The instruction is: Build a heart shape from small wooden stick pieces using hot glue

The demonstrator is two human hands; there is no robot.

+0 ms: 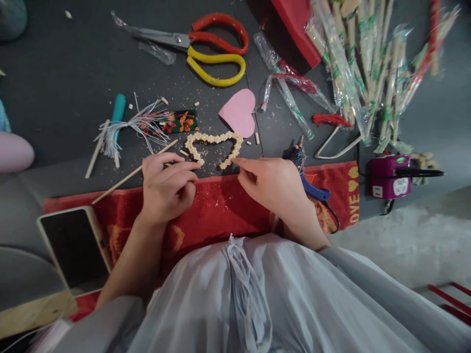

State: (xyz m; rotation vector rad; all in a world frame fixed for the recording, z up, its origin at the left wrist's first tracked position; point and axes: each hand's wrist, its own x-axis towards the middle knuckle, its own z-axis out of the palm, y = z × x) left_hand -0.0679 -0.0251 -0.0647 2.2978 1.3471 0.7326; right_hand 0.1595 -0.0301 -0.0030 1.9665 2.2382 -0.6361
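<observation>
A heart outline made of small pale wooden pieces (pixel 213 145) lies on the dark work surface (pixel 66 83). My left hand (pixel 167 186) rests on the red cloth (pixel 221 206) with its fingertips at the outline's left lower tip, fingers curled together; what they pinch is too small to tell. My right hand (pixel 270 184) points its index finger at the outline's right lower tip. A pink paper heart (pixel 240 113) lies just beyond the outline.
Red and yellow scissors (pixel 209 46) lie at the back. Wrapped chopsticks (pixel 364 63) pile at the right. A blue glue gun (pixel 307 174), a purple power strip (pixel 390 176), a phone (pixel 75 247), loose sticks (pixel 134 172) and a tassel (pixel 128 127) surround the hands.
</observation>
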